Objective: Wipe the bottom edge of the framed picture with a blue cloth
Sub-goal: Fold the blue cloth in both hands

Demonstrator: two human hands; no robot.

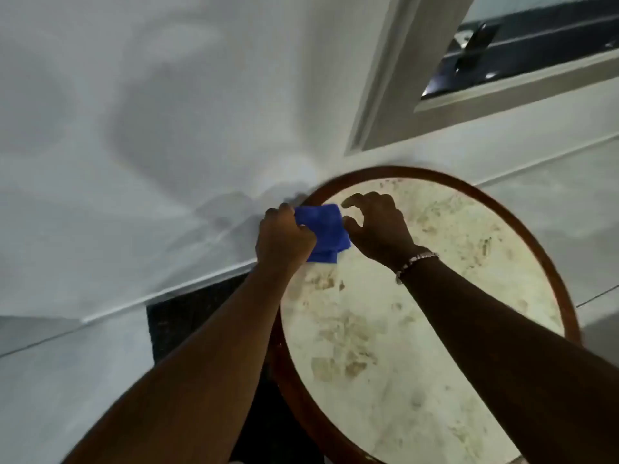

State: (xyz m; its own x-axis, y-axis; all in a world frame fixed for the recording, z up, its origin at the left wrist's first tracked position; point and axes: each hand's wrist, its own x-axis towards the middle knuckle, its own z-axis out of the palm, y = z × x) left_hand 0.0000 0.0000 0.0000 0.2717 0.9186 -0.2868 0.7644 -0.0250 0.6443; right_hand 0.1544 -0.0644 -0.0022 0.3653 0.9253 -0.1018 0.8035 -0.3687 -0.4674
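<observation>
Over the worktop (418, 296), left hand (284, 239) bunches the soft, light cloth (326, 226); right hand (378, 226) hovers, fingers loosely curled, empty.

**Room around our hands**

Beyond our left hand (284, 236) the white wall (134, 128) closes the way forward. Under our right hand (378, 226) the round table (435, 262) spreads bare, free to cross. The blue cloth (326, 229) fills the gap between both hands. Up and to the right, the picture frame (395, 105) juts from the wall.
</observation>
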